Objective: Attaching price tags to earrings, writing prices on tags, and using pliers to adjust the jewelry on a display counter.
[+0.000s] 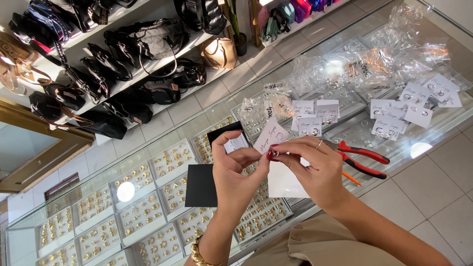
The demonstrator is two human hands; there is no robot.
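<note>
A glass counter (162,128) carries gold jewellery trays beneath its top. Clear bags (364,59) crowd its far right end, white cards (409,106) beside them. A black card (201,185) lies by the near edge; red pliers (362,158) sit behind the right hand (310,170). Both grips, left hand (235,170) too, pinch a small ring (275,153) above a white card (283,181).

In front of me a long glass worktop (162,129) with trays of gold rings (140,216) inside, behind it white shelves (148,66) full of dark handbags (148,37), pale tiled floor (433,197), wooden frame (44,148) on my left, strong daylight.
</note>
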